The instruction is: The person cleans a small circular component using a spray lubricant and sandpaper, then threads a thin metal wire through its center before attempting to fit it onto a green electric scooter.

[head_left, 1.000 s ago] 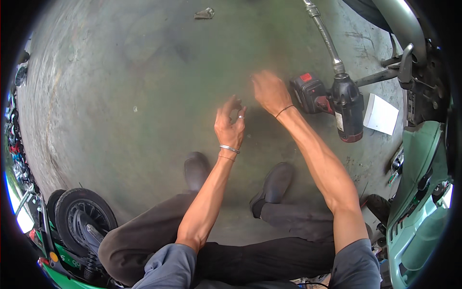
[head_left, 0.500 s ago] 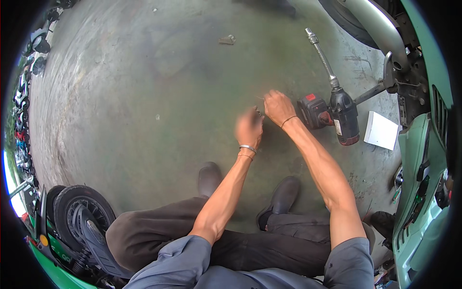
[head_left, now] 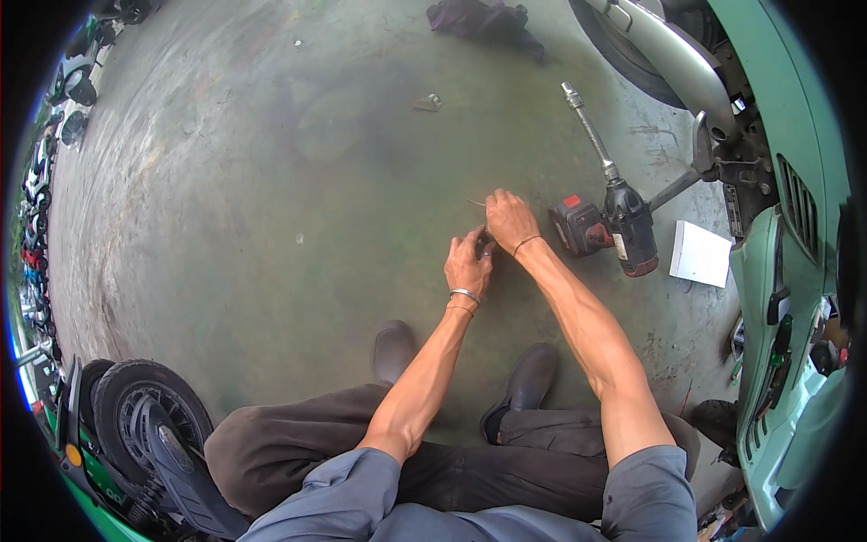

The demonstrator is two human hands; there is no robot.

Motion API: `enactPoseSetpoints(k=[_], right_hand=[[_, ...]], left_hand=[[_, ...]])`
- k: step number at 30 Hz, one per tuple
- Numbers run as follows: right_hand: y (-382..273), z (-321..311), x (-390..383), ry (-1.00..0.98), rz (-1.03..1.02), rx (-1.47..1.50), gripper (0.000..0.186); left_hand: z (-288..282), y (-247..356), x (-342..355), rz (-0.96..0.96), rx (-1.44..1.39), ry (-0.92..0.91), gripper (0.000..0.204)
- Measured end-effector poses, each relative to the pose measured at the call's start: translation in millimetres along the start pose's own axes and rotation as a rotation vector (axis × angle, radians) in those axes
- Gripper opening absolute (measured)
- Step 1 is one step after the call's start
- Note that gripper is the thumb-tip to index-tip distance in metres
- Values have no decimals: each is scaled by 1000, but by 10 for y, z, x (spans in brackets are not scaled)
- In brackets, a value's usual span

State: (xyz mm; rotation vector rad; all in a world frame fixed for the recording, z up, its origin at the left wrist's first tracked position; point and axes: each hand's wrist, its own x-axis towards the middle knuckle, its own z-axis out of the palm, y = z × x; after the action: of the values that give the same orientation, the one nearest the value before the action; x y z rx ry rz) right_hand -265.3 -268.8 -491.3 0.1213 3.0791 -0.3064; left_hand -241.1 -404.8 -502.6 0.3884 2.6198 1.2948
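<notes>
My right hand (head_left: 511, 219) is closed, pinching a thin wire-like piece (head_left: 477, 202) that sticks out to its left. Just below and left of it, my left hand (head_left: 468, 265) has its fingers curled round something small and dark that I cannot make out. Both hands are close together over the concrete floor (head_left: 271, 199), between my knees and the tool. To the right of them lies a black and red cordless impact wrench (head_left: 630, 230) with a long chrome socket extension (head_left: 589, 126) pointing away from me. A white square box (head_left: 700, 253) lies beside it.
A green scooter (head_left: 795, 99) with silver exhaust stands along my right. Another green scooter's black wheel (head_left: 108, 406) is at lower left. A dark crumpled cloth (head_left: 477, 23) lies ahead, beside a small scrap (head_left: 429, 103). Motorcycles line the far left edge.
My left hand has moved right to meet the right one, its fingers now more curled. Both hands sit lower in the picture. The view has shifted, showing more of the cloth and right scooter.
</notes>
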Motion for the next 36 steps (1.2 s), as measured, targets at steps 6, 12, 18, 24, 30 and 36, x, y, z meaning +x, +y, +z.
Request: enactPoseSetpoints(k=[6,12,18,24,30,36], right_hand=[[117,109,-2,71,40,114,12],[117,6,9,42,206,352,16],[218,-120,-8,160,201,469,15],[40,-119,1,1,196,266,13],[-89,-70,43,-19,215,134,14],[-231,-57,91,-15,285,71,15]], left_hand=[[2,53,15,44,-28,8,38],[-64,-3,112,3,-66,166,37],[-167,-16,238,-118,-103,178,29],[-152,-14,252,-101,-138,204,26],[-161,14,244,-113,-144,207,27],[-190,29,263,-120,-124,217,28]])
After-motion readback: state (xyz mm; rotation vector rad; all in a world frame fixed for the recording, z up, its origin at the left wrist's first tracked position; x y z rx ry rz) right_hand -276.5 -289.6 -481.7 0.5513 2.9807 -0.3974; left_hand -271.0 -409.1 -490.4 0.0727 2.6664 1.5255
